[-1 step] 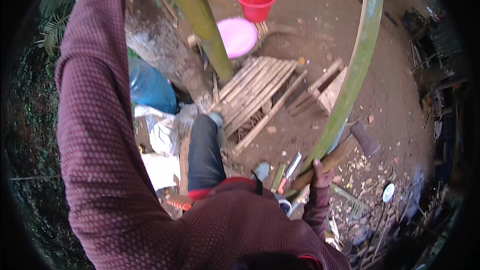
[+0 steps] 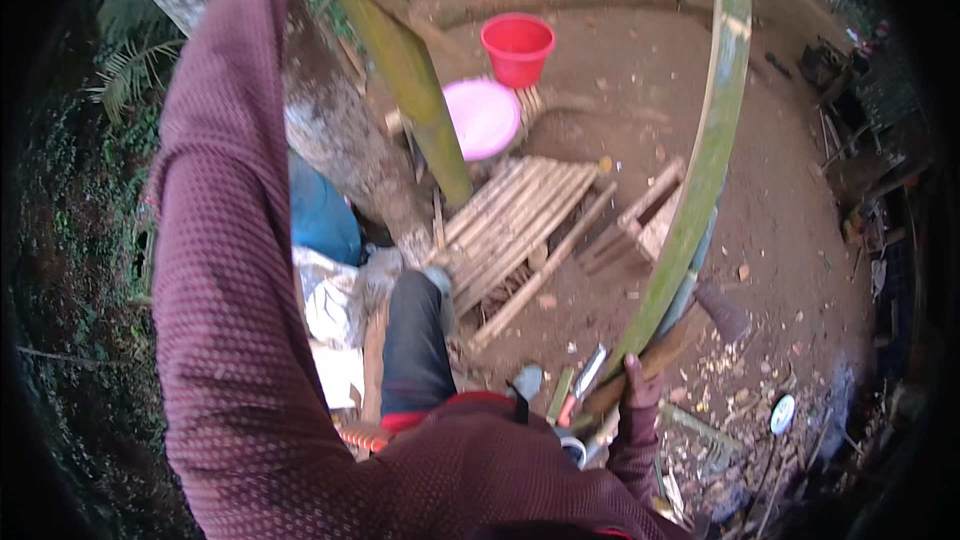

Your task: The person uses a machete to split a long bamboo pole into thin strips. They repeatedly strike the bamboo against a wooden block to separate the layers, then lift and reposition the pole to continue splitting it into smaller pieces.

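Observation:
My right hand point(image 2: 642, 385) is closed on the lower end of a long split bamboo pole point(image 2: 694, 195), its thumb along the edge. The green, slightly curved pole rises from there past the top of the picture. An axe point(image 2: 722, 312) with a thick wooden handle lies against the pole's lower end, its handle passing by my hand; whether my fingers touch it I cannot tell. Just left of this is a blade with an orange-red handle point(image 2: 567, 410). My left arm point(image 2: 225, 230) stretches up along the left side and leaves the picture at the top, so the left hand is out of sight.
A bamboo slat bench point(image 2: 525, 210) stands ahead, with a wooden frame point(image 2: 635, 225) on its right. Beyond are a pink basin point(image 2: 480, 120) and a red tub point(image 2: 518, 50). A thick bamboo post point(image 2: 405, 60) leans beside a tree trunk point(image 2: 340, 140). Wood chips litter the dirt at right.
The whole view has shifted, so the ground things sit lower in the picture and more shows at the top. My right hand keeps its grip on the bamboo pole.

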The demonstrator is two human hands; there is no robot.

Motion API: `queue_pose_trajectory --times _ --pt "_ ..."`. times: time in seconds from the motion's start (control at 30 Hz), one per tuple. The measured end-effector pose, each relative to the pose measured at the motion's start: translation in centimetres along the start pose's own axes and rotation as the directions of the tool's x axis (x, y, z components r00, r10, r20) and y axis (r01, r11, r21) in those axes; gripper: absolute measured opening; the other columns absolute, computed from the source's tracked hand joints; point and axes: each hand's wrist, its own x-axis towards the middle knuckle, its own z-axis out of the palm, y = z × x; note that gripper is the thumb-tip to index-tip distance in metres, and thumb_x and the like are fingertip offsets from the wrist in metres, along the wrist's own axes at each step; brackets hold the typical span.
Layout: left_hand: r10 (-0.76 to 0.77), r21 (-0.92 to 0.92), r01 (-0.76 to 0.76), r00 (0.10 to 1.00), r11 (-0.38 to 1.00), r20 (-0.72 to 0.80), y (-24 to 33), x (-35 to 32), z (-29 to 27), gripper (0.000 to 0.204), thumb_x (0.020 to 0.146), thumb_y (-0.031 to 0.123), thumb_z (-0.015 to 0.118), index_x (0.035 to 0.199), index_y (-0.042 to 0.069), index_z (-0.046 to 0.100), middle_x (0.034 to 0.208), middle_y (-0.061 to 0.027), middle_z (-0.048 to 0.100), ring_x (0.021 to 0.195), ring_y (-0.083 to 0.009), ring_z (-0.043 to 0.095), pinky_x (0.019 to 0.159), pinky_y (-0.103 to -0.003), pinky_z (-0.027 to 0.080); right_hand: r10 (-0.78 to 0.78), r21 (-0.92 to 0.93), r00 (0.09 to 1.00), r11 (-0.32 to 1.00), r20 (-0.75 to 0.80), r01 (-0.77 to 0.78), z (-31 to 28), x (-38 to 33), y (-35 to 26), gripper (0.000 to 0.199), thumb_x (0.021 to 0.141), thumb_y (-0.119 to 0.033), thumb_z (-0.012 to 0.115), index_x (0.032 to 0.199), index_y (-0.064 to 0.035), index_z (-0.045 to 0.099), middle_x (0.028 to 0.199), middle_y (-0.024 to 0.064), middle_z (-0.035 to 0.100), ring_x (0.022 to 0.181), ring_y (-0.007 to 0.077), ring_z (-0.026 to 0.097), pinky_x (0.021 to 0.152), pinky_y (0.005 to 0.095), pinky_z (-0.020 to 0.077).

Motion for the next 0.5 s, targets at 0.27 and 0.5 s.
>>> queue_pose_trajectory --times 0.27,0.5 --pt "-0.215 0.240 0.210 0.977 0.948 -0.005 2.0 8.7 -4.1 0.087 0.069 0.035 0.074 0.135 0.005 0.025 0.110 -0.0229 0.056 0.101 -0.0362 0.056 0.087 -0.042 0.045 -0.193 0.139 0.954 0.977 0.230 0.164 5.1 5.1 -2.1 0.029 0.076 -0.018 0.072 0.095 -0.0021 0.057 0.082 0.0010 0.053 0.074 0.0115 0.049 0.066 0.0262 0.0430" --pt "0.184 -0.476 -0.197 0.980 0.857 -0.074 9.2 -2.6 -4.6 0.056 0.089 0.030 0.053 0.133 0.001 0.035 0.125 -0.0209 0.047 0.117 -0.0305 0.046 0.100 -0.037 0.034 -0.301 0.338 0.877 0.925 0.374 0.173 12.3 6.7 -11.9 0.038 0.080 -0.022 0.068 0.107 0.0007 0.054 0.088 0.0024 0.057 0.077 0.0118 0.052 0.065 0.0268 0.0446"
